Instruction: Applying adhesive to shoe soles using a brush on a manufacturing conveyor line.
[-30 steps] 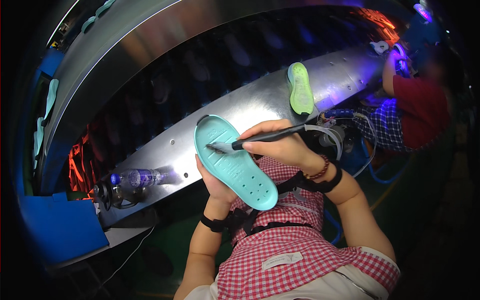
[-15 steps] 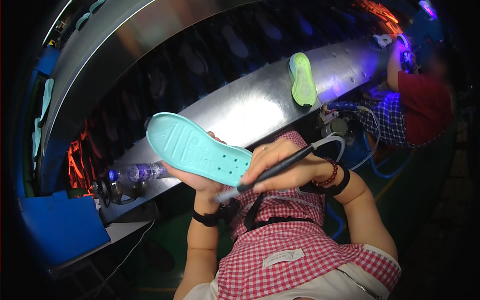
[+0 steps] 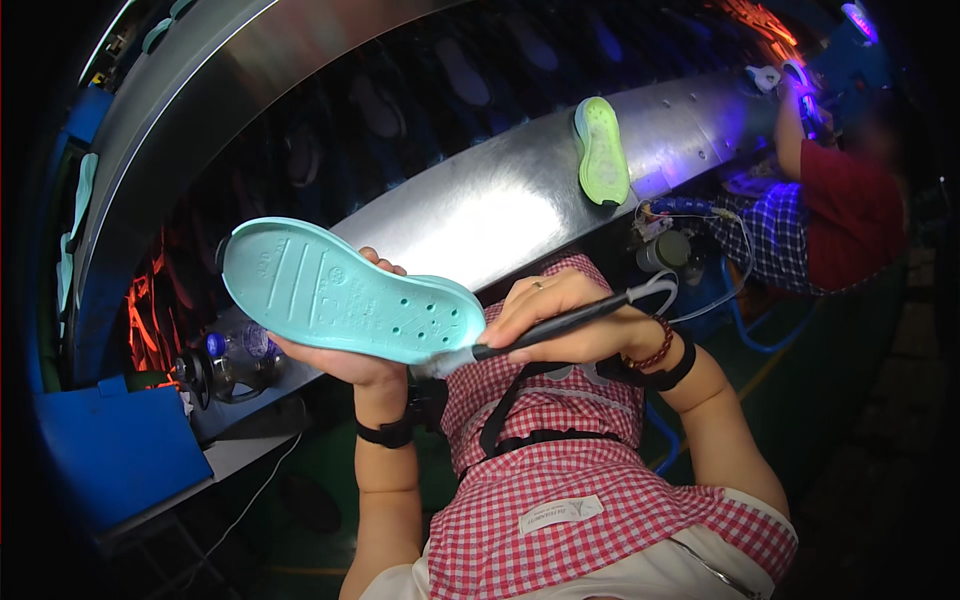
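A turquoise shoe sole [image 3: 345, 300] lies tilted across my left hand [image 3: 345, 363], which grips it from beneath. Its inner face is up, with ridges at the wide end and several small holes near the narrower end. My right hand [image 3: 580, 330] is closed round the black handle of a brush [image 3: 545, 329] with a pale hose at its back end. The pale, blurred bristles lie along the sole's near edge by the holed end; whether they touch it I cannot tell. My right fingertips are beside that end of the sole.
A yellow-green sole [image 3: 603, 155] rests on the curved metal ledge [image 3: 470, 220]. Beyond it runs a dark rack of soles. At left are a clear jug [image 3: 240, 368] and a blue box [image 3: 125, 455]. Another person [image 3: 850, 210] works at far right, near a jar [image 3: 665, 252].
My left hand and the turquoise sole have moved left. The brush tip now lies along the sole's near edge rather than below it, over my wrist. My right hand has hardly shifted.
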The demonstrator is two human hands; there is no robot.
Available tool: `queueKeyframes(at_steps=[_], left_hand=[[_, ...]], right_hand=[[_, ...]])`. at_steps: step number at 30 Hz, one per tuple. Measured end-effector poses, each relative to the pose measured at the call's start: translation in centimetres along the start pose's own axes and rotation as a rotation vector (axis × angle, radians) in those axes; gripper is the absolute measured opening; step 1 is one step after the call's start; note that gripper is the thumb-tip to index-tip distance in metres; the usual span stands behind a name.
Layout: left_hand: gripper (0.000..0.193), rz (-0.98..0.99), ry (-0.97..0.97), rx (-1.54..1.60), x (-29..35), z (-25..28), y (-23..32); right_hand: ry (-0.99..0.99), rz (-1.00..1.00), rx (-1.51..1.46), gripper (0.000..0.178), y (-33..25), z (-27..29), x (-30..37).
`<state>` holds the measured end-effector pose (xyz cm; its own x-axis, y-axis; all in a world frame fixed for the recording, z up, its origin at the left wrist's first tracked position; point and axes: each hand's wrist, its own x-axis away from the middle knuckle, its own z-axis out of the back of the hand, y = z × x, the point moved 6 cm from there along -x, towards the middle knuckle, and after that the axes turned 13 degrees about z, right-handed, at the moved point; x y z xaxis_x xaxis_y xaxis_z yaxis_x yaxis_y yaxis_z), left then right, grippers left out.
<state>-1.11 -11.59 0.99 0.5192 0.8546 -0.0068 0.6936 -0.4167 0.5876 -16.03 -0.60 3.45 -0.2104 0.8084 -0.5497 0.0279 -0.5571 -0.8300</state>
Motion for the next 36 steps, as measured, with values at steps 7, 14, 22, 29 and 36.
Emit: queueKeyframes(at_steps=[7, 14, 22, 29, 36], left_hand=[[0.088, 0.077, 0.146, -0.011, 0.3, -0.7, -0.3], [0.068, 0.436, -0.200, 0.070, 2.6, 0.1, -4.4], [0.066, 0.715, -0.224, -0.227, 2.3, -0.2, -4.2], [0.062, 0.976, -0.125, -0.327, 3.4, 0.2, -4.1], [0.059, 1.046, -0.147, -0.491, 4.3, 0.4, -3.8]], right_hand=[[0.419, -0.279, -0.512, 0.019, 3.2, 0.2, 1.6], [0.252, -0.274, -0.209, 0.019, 1.4, -1.6, 1.8], [-0.039, -0.073, 0.009, 0.018, -1.2, -0.9, -0.1], [-0.173, 0.028, -0.044, 0.017, -3.8, 0.5, -0.7], [-0.409, 0.000, 0.006, 0.017, -4.1, 0.9, -0.4]])
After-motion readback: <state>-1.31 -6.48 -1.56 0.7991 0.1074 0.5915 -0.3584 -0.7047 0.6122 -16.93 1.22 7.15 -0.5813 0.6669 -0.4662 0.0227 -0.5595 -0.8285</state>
